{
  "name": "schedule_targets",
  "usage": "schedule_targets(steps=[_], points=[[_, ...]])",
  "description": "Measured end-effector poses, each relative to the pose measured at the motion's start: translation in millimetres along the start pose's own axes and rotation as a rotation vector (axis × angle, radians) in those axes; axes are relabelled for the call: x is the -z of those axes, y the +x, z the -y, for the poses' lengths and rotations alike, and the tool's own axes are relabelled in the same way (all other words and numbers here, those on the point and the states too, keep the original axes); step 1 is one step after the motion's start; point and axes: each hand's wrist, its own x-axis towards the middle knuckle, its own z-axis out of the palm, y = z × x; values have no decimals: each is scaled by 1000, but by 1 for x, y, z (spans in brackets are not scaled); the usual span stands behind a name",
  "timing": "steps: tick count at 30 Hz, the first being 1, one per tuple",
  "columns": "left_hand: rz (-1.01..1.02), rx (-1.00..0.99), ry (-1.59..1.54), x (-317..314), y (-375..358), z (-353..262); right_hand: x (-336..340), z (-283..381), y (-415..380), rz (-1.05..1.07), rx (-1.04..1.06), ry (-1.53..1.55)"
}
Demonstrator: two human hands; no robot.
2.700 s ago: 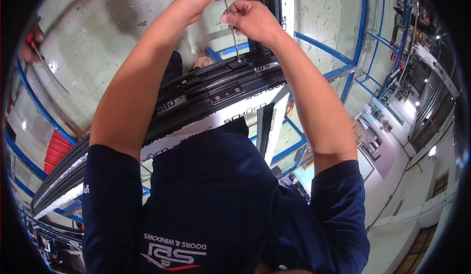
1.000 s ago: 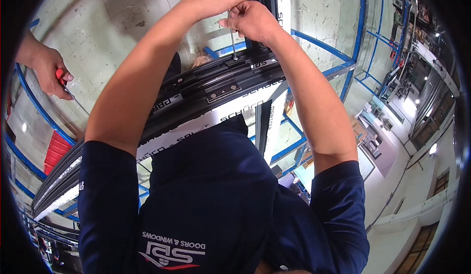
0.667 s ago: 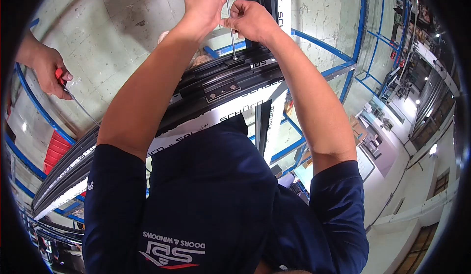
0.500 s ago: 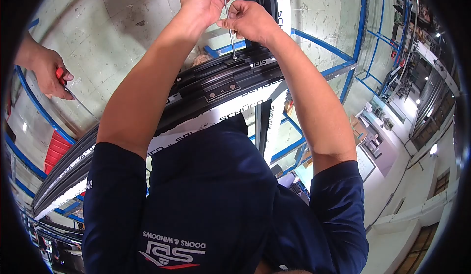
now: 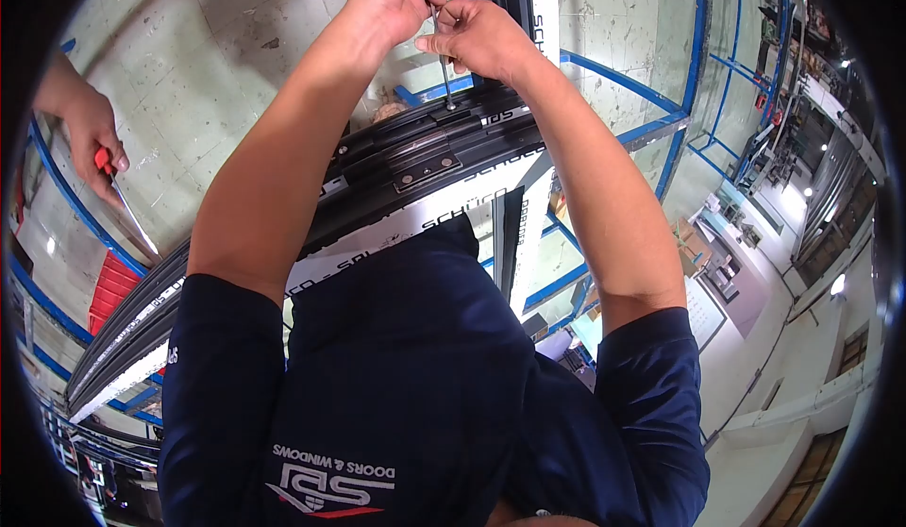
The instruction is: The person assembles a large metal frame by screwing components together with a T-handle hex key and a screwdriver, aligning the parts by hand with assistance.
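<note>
My left hand (image 5: 389, 0) is wrapped round the red handle of a screwdriver (image 5: 445, 76) at the top edge of the view. Lower on the same shaft, my right hand (image 5: 479, 40) pinches it between thumb and fingers. The screwdriver's tip rests at a fitting on a black profile (image 5: 373, 206), which carries printed protective film. Beside the tip is a black hinge-like plate (image 5: 427, 164) with silver screws. At the left, a co-worker's hand (image 5: 92, 140) holds another red-handled screwdriver (image 5: 129, 208), its tip close to the frame's far left part.
Blue metal stands (image 5: 651, 133) surround and support the frame. A red bin (image 5: 115, 291) sits at the lower left. A filmed upright profile (image 5: 545, 8) runs up from the frame. Cartons (image 5: 691, 247) and a whiteboard (image 5: 706, 315) are at the right.
The co-worker's hand has shifted slightly down and left, and its screwdriver now points more steeply down. My left hand's fingers have turned a little on the handle; my right hand is nearly unchanged.
</note>
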Motion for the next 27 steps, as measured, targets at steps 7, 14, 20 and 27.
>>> schedule_targets(steps=[7, 14, 20, 27], points=[[-406, -87, 88, -34, -12, 6, -6, -6, 2, -4, -3, -50], [-452, 18, 242, -42, -11, -4, -8, -7, 1, 4, -24, -51], [-292, 214, 458, -50, -5, -15, -5, -6, -4, -9, -23, -70], [-174, 228, 403, -36, -3, -14, -5, -6, -8, -24, -41, -95]])
